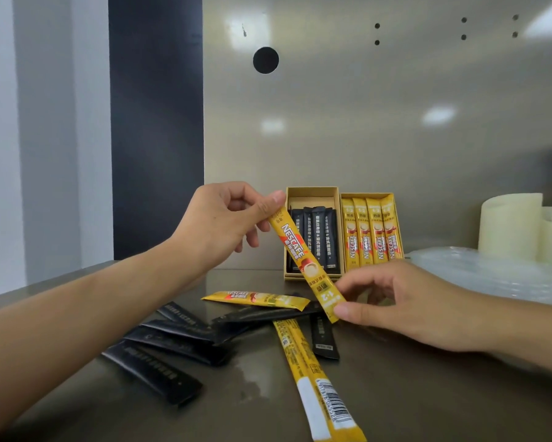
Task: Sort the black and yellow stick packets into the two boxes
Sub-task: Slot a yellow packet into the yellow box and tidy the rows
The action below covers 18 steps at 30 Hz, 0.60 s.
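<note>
Barcode-up, a loose yellow packet (pixel 316 374) lies on the desk (pixel 427 393) at 6 o'clock, with black packets (pixel 172 342) at 8. Above them the held yellow stick packet (pixel 300 253), printed NESCAFE, slants from 11 to 5. The left hand (pixel 223 221) has its grip pinching the top end and the right hand (pixel 402 301) the bottom, both arms reaching forward.
</note>
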Available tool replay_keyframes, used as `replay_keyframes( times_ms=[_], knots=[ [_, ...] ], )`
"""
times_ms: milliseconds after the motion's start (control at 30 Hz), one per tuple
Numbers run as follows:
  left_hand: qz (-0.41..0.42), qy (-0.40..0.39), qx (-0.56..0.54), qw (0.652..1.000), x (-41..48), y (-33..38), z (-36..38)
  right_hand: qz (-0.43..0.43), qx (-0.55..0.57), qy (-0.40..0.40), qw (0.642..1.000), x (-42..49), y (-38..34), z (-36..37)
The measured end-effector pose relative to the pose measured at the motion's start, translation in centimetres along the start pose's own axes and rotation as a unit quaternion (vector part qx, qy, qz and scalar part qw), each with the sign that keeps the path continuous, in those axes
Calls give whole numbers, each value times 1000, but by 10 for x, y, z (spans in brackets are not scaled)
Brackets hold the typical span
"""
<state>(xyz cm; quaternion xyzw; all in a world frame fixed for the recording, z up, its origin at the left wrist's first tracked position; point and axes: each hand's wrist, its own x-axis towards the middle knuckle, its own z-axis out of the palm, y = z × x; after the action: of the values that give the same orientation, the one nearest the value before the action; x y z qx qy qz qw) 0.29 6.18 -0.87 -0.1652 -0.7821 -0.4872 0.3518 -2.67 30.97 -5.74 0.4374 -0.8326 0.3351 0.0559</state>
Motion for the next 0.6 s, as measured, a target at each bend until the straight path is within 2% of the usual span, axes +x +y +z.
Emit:
replay_keyframes(
  times_ms=[200,300,400,500,600],
  knots=[
    [9,-35,8,999,-1,3,1,21,-16,-9,1000,-1,1,0],
    [13,-47,16,999,0,-2,4,19,16,46,999,0,3,0],
    [-6,-56,45,997,1,-4,2,38,122,138,982,3,6,-5],
    [-26,-134,62,989,-2,-5,-1,43,251,221,941,6,2,-18],
    [-32,-237,70,968,-11,-3,8,27,322,232,918,8,-2,-24]
  ],
)
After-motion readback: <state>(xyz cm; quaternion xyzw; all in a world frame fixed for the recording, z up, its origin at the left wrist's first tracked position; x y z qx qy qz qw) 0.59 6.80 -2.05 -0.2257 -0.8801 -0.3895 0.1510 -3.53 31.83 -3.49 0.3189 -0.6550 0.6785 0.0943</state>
